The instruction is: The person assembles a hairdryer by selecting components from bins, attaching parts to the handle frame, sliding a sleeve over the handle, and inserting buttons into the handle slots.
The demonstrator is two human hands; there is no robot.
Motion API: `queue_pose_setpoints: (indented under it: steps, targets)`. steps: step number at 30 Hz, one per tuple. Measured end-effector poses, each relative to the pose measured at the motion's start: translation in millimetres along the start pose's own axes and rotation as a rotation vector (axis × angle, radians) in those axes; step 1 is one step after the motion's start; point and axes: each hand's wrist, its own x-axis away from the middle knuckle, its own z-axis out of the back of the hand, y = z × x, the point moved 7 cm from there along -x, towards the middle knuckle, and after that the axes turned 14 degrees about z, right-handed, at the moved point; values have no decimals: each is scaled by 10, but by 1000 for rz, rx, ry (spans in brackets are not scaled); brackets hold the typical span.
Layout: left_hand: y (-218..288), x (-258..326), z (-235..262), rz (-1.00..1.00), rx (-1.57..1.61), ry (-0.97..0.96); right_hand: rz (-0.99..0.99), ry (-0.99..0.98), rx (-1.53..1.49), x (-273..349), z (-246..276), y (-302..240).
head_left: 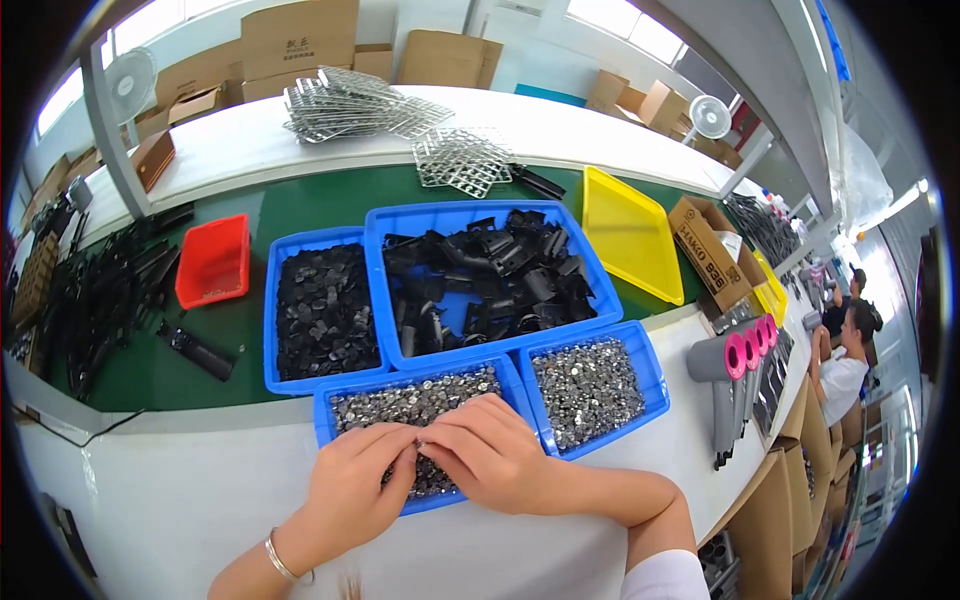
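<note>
Both hands sit curled together over the near blue tray [325, 420] of tiny silver parts [415, 400]. Left hand [355, 490] and right hand [490, 450] meet fingertip to fingertip, pinching something small between them. Can't tell what exactly. Bigger tray of black clips [490, 280] sits just behind.

- both hands, left hand [352, 487] and right hand [487, 449], sit over a blue tray [325, 423] of small silvery parts [415, 400], fingertips meeting
- second tray of silvery parts [588, 388] just right
- big blue tray of black plastic pieces [485, 275] behind
- red bin [213, 261] off left
</note>
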Motion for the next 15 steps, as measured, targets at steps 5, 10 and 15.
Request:
queue_pose_setpoints:
  steps: [5, 10, 15]
  targets:
    - [-51, -29, -53, 40, 14, 34, -77, -31, -11, 44, -10, 87]
    - [-31, -10, -42, -14, 19, 21, -61, -1, -56, 11, 17, 73]
    - [10, 8, -74, 2, 14, 14, -61, -23, -81, 2, 51, 48]
